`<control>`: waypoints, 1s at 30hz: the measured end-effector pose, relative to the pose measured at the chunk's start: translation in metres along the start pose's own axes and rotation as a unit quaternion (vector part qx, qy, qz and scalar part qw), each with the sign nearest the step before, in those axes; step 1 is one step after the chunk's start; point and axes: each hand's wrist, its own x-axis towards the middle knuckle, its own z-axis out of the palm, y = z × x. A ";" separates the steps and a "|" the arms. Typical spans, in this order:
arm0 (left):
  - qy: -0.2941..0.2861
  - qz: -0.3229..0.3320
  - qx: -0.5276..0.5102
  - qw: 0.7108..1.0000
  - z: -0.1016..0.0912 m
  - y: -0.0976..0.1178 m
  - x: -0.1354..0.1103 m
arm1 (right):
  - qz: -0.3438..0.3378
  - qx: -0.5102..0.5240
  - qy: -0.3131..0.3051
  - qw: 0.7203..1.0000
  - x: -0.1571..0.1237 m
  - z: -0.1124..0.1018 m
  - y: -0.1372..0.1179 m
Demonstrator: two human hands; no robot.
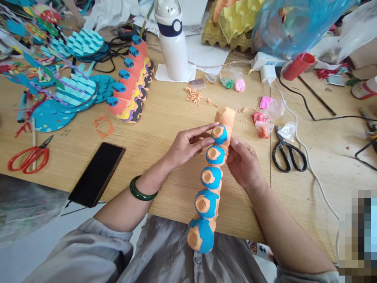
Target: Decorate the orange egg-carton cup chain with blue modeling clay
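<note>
I see on my feed the strip [207,177] between left hand [186,146] and right hand [245,163]; phone [97,175] left of them on the table [173,106], scissors [282,143] right, bottle [173,49] behind, egg trays [235,25] to the bottle's right.

Tbl [171,106] holds blk phone [97,175] & red scissors [37,150].

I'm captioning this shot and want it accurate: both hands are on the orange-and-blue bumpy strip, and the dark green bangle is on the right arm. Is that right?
Not quite: the head view shows the dark green bangle on the left arm. Both the left hand and the right hand are indeed on the orange-and-blue bumpy strip.
</note>
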 end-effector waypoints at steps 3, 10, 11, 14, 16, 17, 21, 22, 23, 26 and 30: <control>0.010 0.006 0.006 1.000 0.001 0.001 -0.001 | 0.008 0.011 -0.008 1.000 -0.001 0.000 -0.004; -0.017 -0.034 0.025 0.999 -0.004 0.006 -0.001 | 0.008 -0.001 -0.001 1.000 -0.001 0.001 -0.006; -0.017 -0.039 0.027 0.999 -0.006 0.008 -0.001 | 0.006 -0.007 -0.002 1.000 -0.001 0.001 -0.005; -0.029 -0.047 0.033 0.998 -0.008 0.011 -0.001 | -0.011 -0.031 -0.011 0.999 -0.004 0.001 -0.001; -0.038 -0.054 0.038 0.997 -0.007 0.011 -0.001 | -0.025 -0.053 -0.014 0.998 -0.006 0.000 0.003; -0.040 -0.059 0.039 0.997 -0.007 0.011 -0.001 | -0.032 -0.065 -0.013 0.997 -0.007 0.000 0.004; -0.062 -0.088 0.026 0.994 -0.006 0.009 0.000 | -0.064 -0.109 -0.010 0.992 -0.010 0.002 0.006; -0.072 -0.092 0.022 0.993 -0.006 0.009 -0.001 | -0.075 -0.122 -0.010 0.990 -0.011 0.003 0.006; -0.081 -0.092 0.020 0.992 -0.007 0.010 -0.001 | -0.087 -0.136 -0.010 0.987 -0.012 0.003 0.006; -0.098 -0.087 0.025 0.991 -0.010 0.009 -0.003 | -0.121 -0.183 -0.015 0.976 -0.013 0.004 0.008; -0.085 -0.083 0.033 0.992 -0.009 0.005 -0.004 | -0.143 -0.223 -0.027 0.964 -0.013 0.002 0.012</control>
